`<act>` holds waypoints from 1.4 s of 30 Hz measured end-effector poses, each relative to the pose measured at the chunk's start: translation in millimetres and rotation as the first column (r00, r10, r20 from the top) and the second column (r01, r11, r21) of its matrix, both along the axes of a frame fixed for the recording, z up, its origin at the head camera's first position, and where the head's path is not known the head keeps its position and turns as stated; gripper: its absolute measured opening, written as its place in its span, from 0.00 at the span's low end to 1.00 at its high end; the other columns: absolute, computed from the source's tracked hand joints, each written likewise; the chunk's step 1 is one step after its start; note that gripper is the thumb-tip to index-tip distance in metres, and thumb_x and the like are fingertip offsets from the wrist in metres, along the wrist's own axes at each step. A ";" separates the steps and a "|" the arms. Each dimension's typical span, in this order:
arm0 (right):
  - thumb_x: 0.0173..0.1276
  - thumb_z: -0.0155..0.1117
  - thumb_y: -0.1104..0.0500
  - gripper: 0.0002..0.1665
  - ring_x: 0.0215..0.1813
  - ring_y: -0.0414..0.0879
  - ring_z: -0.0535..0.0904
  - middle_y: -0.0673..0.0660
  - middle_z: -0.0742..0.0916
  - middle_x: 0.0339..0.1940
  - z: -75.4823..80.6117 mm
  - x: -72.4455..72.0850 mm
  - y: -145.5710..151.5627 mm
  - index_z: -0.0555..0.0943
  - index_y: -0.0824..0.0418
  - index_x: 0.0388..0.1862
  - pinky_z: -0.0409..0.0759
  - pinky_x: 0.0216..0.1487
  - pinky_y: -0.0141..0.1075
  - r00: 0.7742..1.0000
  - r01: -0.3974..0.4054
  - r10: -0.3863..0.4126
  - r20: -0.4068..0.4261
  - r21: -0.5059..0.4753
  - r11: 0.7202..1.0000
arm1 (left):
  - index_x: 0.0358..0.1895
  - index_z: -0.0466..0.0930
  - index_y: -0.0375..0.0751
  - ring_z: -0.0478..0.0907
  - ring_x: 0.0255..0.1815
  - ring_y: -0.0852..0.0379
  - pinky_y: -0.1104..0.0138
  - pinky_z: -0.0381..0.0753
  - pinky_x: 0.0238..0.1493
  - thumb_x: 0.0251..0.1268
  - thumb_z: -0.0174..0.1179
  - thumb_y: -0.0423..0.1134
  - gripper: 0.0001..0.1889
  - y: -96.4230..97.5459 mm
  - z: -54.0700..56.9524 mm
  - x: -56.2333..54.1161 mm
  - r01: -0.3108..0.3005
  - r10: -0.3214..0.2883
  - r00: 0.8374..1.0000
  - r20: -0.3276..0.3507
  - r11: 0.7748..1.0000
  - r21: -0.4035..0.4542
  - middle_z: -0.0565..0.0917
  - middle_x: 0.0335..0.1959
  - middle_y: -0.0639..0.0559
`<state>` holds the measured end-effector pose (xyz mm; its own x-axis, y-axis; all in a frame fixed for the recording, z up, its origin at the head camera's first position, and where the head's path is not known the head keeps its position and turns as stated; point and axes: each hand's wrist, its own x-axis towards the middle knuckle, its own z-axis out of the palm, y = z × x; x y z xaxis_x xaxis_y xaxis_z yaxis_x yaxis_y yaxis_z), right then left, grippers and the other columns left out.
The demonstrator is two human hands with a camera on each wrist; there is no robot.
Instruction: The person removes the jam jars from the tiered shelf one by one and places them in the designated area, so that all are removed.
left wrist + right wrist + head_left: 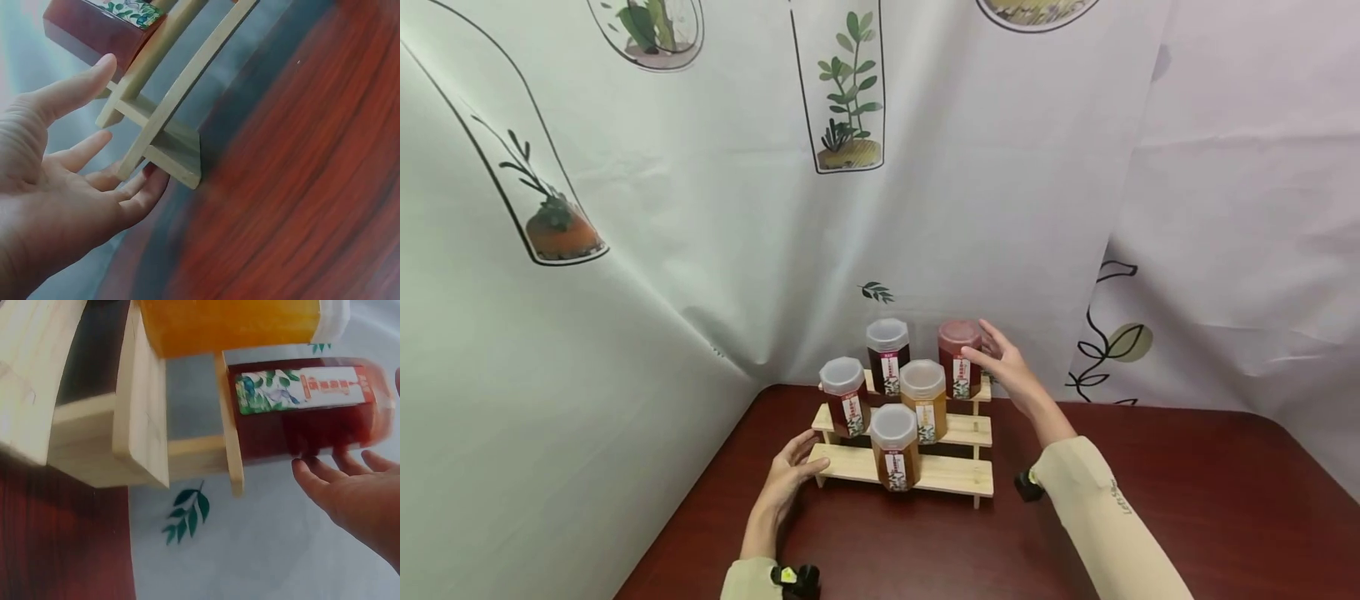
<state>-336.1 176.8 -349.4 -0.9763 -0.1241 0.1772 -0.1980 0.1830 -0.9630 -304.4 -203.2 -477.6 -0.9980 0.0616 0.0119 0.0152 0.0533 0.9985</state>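
On the top step of a wooden rack [955,476], a dark red jar with a reddish lid [959,333] stands at the right end. My right hand [1011,371] is spread beside it, thumb in front near the lid, other fingers at its far right side. In the right wrist view, the fingertips [301,469] are right at the side of the red jar [269,434]. My left hand [787,475] is spread at the rack's left end. The left wrist view shows its fingers close around the ends of the rack's legs and boards [175,103], loosely extended.
A dark jar [887,337] shares the top step. The middle step bears a dark red jar [844,387] and a yellow jar [923,392]; an amber jar [895,442] is on the bottom step. The rack stands on a red-brown table [1112,492] before white printed cloth [737,208].
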 end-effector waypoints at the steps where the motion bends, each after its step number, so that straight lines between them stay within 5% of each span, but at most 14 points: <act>1: 0.72 0.57 0.52 0.47 0.80 0.64 0.47 0.65 0.53 0.81 -0.7 -0.9 -1.0 0.43 0.53 0.81 0.51 0.76 0.59 1.000 0.005 -0.004 0.002 -0.014 1.000 | 0.74 0.56 0.31 0.54 0.76 0.34 0.66 0.75 0.55 0.60 0.63 0.28 0.39 1.3 -1.7 -0.3 -0.001 0.001 1.000 0.001 1.000 0.014 0.60 0.74 0.30; 6: 0.70 0.60 0.55 0.48 0.81 0.63 0.45 0.65 0.54 0.81 -2.5 -4.9 -4.8 0.46 0.53 0.81 0.50 0.77 0.58 1.000 0.030 -0.030 0.007 -0.036 0.999 | 0.74 0.54 0.31 0.50 0.78 0.37 0.62 0.72 0.62 0.60 0.63 0.30 0.40 7.0 -8.9 -1.8 -0.015 0.014 1.000 0.015 0.998 0.069 0.56 0.76 0.32; 13: 0.66 0.65 0.56 0.51 0.81 0.63 0.46 0.67 0.56 0.80 -4.7 -12.2 -15.3 0.47 0.53 0.81 0.49 0.77 0.58 0.999 0.040 -0.040 0.004 -0.044 0.998 | 0.75 0.55 0.34 0.77 0.53 0.63 0.75 0.77 0.45 0.61 0.59 0.25 0.38 3.7 -18.0 1.3 -0.118 0.116 0.993 0.025 0.955 0.271 0.60 0.75 0.33; 15: 0.65 0.66 0.57 0.52 0.80 0.62 0.48 0.67 0.58 0.79 -6.8 -14.3 -18.6 0.47 0.55 0.81 0.51 0.77 0.57 0.999 0.039 -0.038 0.012 -0.050 0.998 | 0.75 0.55 0.34 0.76 0.55 0.65 0.77 0.76 0.47 0.61 0.60 0.26 0.38 3.2 -21.0 3.2 -0.127 0.123 0.992 0.034 0.963 0.239 0.59 0.75 0.33; 20: 0.65 0.66 0.57 0.52 0.79 0.61 0.52 0.67 0.61 0.78 -9.7 -17.5 -20.2 0.47 0.58 0.80 0.55 0.76 0.56 0.998 0.064 -0.063 0.020 -0.067 0.996 | 0.74 0.58 0.33 0.61 0.74 0.45 0.80 0.73 0.51 0.58 0.64 0.27 0.39 6.5 -25.8 1.3 -0.114 0.109 0.993 0.041 0.978 0.177 0.57 0.77 0.35; 26: 0.66 0.65 0.57 0.51 0.78 0.61 0.56 0.68 0.63 0.76 -9.2 -19.0 -17.5 0.48 0.60 0.80 0.57 0.75 0.55 0.995 0.097 -0.097 0.007 -0.061 0.993 | 0.72 0.60 0.30 0.54 0.76 0.38 0.80 0.73 0.49 0.57 0.64 0.26 0.38 9.3 -26.6 -3.3 -0.093 0.090 0.996 0.025 0.984 0.152 0.53 0.77 0.33; 29: 0.66 0.65 0.57 0.49 0.77 0.60 0.58 0.68 0.65 0.75 -8.7 -17.9 -17.0 0.49 0.61 0.79 0.58 0.75 0.54 0.993 0.121 -0.122 -0.005 -0.054 0.991 | 0.72 0.60 0.30 0.62 0.72 0.42 0.79 0.73 0.48 0.57 0.65 0.26 0.38 9.8 -26.8 -4.1 -0.079 0.077 0.997 0.023 0.988 0.131 0.53 0.77 0.32; 33: 0.67 0.63 0.60 0.47 0.74 0.59 0.62 0.68 0.66 0.74 -5.4 -15.3 -16.9 0.50 0.62 0.79 0.60 0.74 0.51 0.988 0.148 -0.151 -0.026 -0.095 0.984 | 0.72 0.60 0.31 0.76 0.54 0.58 0.77 0.75 0.45 0.56 0.65 0.26 0.38 8.5 -28.3 -4.3 -0.066 0.064 0.998 0.019 0.990 0.127 0.58 0.75 0.30; 36: 0.69 0.62 0.61 0.45 0.70 0.53 0.65 0.67 0.67 0.74 2.6 -11.2 -10.9 0.50 0.62 0.79 0.61 0.74 0.46 0.983 0.169 -0.177 -0.038 -0.151 0.974 | 0.72 0.60 0.32 0.77 0.43 0.66 0.75 0.76 0.43 0.56 0.65 0.25 0.38 6.6 -27.8 -5.2 -0.063 0.060 0.998 0.024 0.990 0.130 0.62 0.73 0.30; 42: 0.69 0.62 0.59 0.45 0.57 0.32 0.71 0.55 0.73 0.66 21.5 5.1 16.7 0.52 0.61 0.78 0.70 0.60 0.26 0.966 0.208 -0.225 -0.123 -0.140 0.968 | 0.72 0.60 0.32 0.78 0.40 0.67 0.74 0.77 0.42 0.56 0.65 0.25 0.38 5.7 -27.5 -6.8 -0.062 0.057 0.998 0.040 0.988 0.140 0.64 0.71 0.30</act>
<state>-331.0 193.5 -327.9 -0.9426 0.1192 0.3119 -0.2987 0.1165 -0.9472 -311.2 -197.4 -505.0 -0.9998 0.0022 -0.0193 -0.0194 -0.0883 0.9959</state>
